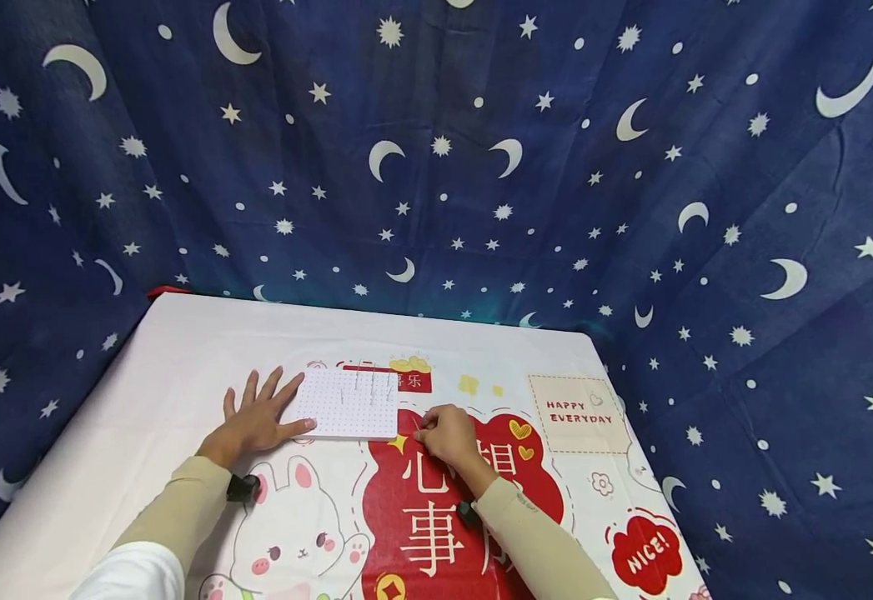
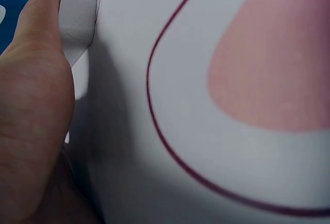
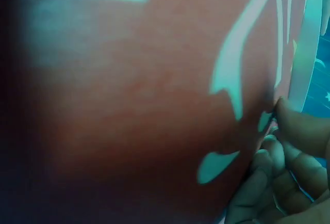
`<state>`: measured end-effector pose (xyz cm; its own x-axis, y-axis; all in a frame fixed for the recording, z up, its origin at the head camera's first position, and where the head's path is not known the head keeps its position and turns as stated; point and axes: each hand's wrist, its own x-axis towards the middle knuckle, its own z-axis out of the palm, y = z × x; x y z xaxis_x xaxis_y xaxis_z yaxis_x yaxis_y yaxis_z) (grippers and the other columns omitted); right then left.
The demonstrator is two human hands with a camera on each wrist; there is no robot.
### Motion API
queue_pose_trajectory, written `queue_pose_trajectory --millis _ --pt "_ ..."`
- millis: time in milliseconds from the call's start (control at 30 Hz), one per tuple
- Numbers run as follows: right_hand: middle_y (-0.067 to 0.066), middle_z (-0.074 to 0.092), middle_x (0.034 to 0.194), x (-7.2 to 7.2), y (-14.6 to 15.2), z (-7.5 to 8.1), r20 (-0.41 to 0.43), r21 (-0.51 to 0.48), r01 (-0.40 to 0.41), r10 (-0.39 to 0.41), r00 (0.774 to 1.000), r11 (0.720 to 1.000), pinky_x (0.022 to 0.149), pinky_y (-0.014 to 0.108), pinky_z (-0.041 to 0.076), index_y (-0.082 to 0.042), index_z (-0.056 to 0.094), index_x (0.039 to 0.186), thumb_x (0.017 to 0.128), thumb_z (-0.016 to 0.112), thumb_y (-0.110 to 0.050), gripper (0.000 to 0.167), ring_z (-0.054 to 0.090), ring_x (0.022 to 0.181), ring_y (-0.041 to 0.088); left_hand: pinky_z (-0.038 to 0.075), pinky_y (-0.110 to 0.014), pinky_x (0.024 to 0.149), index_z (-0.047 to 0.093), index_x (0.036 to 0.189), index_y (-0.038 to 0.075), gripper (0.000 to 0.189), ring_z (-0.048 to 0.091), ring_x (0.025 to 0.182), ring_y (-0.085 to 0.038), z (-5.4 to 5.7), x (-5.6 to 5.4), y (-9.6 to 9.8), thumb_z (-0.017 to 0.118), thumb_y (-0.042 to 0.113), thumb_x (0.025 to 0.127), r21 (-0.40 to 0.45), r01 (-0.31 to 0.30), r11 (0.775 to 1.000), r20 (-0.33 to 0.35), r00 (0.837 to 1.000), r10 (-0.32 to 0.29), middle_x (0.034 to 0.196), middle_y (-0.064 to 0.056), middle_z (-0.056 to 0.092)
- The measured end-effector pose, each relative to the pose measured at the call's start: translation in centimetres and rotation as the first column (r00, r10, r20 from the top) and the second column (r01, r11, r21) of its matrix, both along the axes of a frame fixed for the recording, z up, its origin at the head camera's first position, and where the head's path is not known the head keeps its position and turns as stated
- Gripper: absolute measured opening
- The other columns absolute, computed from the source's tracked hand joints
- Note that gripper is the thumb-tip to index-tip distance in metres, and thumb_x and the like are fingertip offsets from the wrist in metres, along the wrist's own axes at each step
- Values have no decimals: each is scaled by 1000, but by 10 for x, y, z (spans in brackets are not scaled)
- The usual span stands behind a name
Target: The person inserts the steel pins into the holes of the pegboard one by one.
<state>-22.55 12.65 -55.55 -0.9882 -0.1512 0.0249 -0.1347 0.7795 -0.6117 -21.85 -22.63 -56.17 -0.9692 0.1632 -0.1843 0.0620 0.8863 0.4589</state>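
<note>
A white pegboard with rows of small holes lies on the table, and several thin metal pins stand upright in its right half. My left hand rests at the board's left end with fingers spread. In the left wrist view, its thumb lies against the board's side. Right of the board, my right hand is low over the red print, thumb and forefinger pinched together. A thin pin seems to show at those fingertips, mostly hidden. The right wrist view shows the curled fingers close to the cloth.
A white tablecloth printed with a rabbit, red patches and lettering covers the table. Dark blue curtains with moons and stars hang behind the table and at both sides.
</note>
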Motion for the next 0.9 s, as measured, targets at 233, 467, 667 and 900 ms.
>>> queue_pose_trajectory --millis 233,467,667,900 --pt "-1 57 61 1 -14 5 11 268 -37 35 999 963 62 31 44 -13 60 62 89 78 -16 32 50 62 13 -15 -82 116 21 166 22 105 -10 156 -62 -1 -2 0 58 79 87 -1 7 1000 23 1000 -7 174 -26 3" --pt "0 55 64 1 -9 6 41 252 -130 123 992 959 60 28 42 -13 57 68 93 73 -14 30 48 61 13 -12 -83 116 23 166 20 103 -9 155 -62 1 0 2 62 74 88 8 -2 1000 16 1000 1 173 -27 5" --pt "-3 51 51 -1 3 3 100 -50 -168 172 980 985 51 22 39 -9 56 72 98 69 -8 29 49 49 8 -9 -84 116 24 165 18 103 -7 155 -63 5 2 2 61 75 88 -24 1 1000 18 1000 0 173 -28 6" --pt "0 57 58 -2 6 6 148 -270 -135 180 972 953 49 23 43 -3 64 86 99 68 -7 14 53 47 9 -8 -84 116 23 165 19 102 -7 155 -64 9 2 3 61 74 89 -35 6 999 23 1000 -5 173 -28 5"
